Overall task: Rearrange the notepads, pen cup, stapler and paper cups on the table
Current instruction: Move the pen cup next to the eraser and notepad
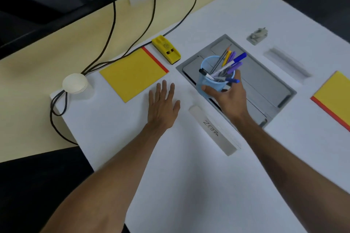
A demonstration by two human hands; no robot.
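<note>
A: At the centre of the white table (189, 185), what does the right hand (228, 98) hold?

B: The blue pen cup (212, 83). Thumb and fingers curl round its lower wall. The cup is tilted, and its pens and a pencil lean toward the far right. It sits over the near left corner of the grey recessed tray (269, 81); whether its base touches the tray cannot be told.

A: And the left hand (163, 107)?

B: Palm down on the bare tabletop, fingers straight and slightly spread, gripping nothing. Its fingertips lie near the closest edge of the left notepad (132, 74), apart from it.

A: Where do the other items lie?

B: The left notepad, yellow with a red binding strip, lies flat at the far left. The yellow stapler (166, 49) lies just beyond that red strip, near the table's far edge. The stack of paper cups (75, 83) stands at the left corner, with black cables (113, 24) running past it. The right notepad (334, 96), in the same colours, lies at the right edge, partly cut off by the frame. A white label block (214, 131) with handwriting lies between the two forearms.
</note>
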